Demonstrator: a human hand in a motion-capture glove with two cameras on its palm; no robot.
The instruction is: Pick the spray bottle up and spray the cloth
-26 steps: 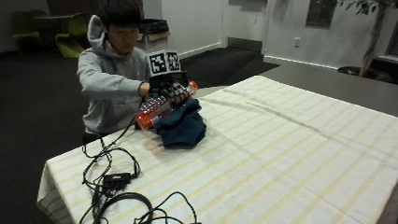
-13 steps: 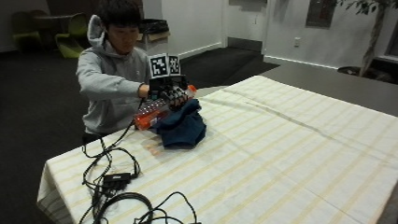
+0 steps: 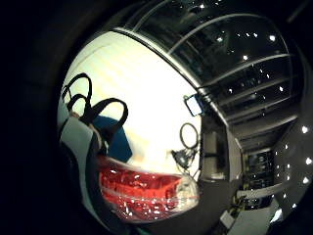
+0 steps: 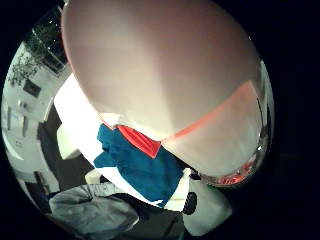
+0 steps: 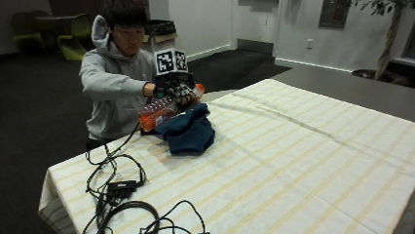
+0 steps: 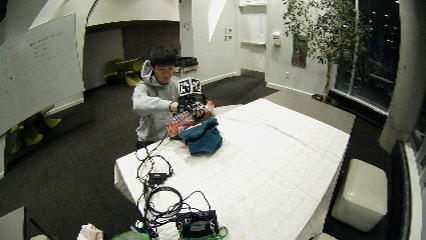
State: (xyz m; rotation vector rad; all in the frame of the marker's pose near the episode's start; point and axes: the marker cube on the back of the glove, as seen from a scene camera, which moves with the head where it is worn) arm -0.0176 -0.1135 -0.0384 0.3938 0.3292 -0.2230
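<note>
While above cloth (image 5: pixel 188 131), hand (image 5: pixel 175 90) around bottle (image 5: pixel 165 108)

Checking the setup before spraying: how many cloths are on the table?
1. A single blue cloth lies bunched on the striped tablecloth near the person's edge, right below the spray bottle gripped in the gloved right hand. Its folds could hide another.

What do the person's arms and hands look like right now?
Grey hoodie sleeves cover both arms to the wrists. The right hand wears a black glove with black straps and white plastic at the palm. The other hand is not clearly visible.
</note>
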